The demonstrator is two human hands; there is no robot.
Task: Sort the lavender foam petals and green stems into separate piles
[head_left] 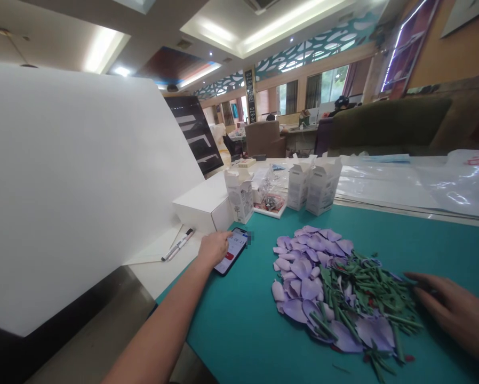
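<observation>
My left hand (214,248) reaches over a smartphone (235,246) that lies on the green mat (239,309). Its index finger is stretched out to the lit screen, and the other fingers are partly hidden. At the right edge, my right hand (449,304) is open beside a pile, with its fingers extended and nothing in them. That pile holds purple petal-shaped pieces (309,288) on its left and green stem and leaf pieces (377,282) on its right. A few small red bits show among the green ones.
Open-topped white boxes (321,186) stand at the mat's far edge, near a small tray (277,209) of small parts. Two pens (177,245) lie on the left near a white box (203,205). A large white panel (71,176) rises at left. Clear plastic sheets (435,184) cover the back right.
</observation>
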